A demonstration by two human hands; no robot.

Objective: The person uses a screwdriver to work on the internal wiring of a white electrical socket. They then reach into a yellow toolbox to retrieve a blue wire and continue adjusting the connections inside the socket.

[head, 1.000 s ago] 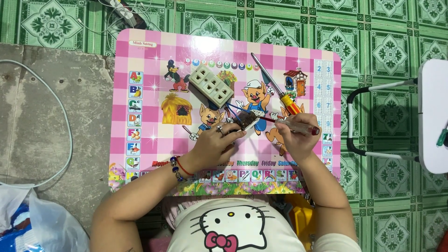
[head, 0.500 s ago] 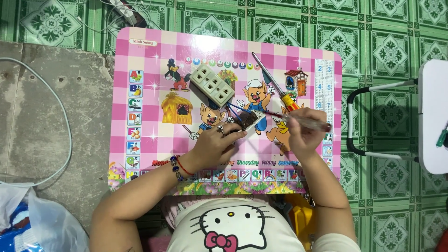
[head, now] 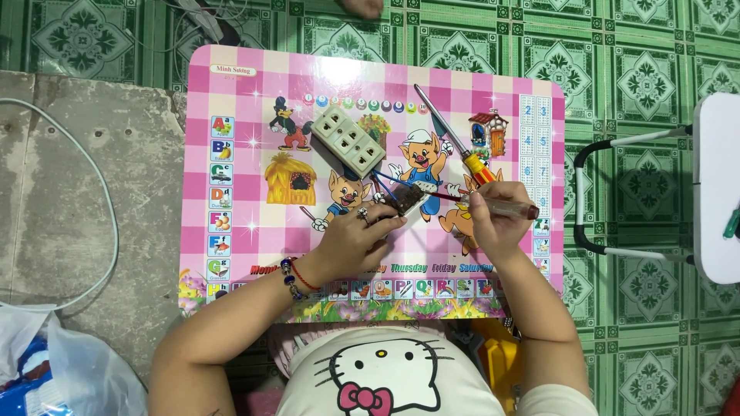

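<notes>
- Seen from above: a pink checked child's table with cartoon pictures, standing on green patterned floor tiles.
- The left hand, with a ring and a beaded bracelet, pins a small dark part to the tabletop near its centre.
- The right hand grips a clear-handled screwdriver, tip at that part.
- Thin wires run from the part to a beige socket strip just behind.
- A yellow-and-red screwdriver lies beside it, untouched.

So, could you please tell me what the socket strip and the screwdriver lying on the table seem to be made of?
Socket strip: apparently moulded plastic, cream, matt, with even rounded edges. Screwdriver: shaft looks like bare metal, grey with a sheen; its handle looks like glossy plastic, red and yellow.
</notes>
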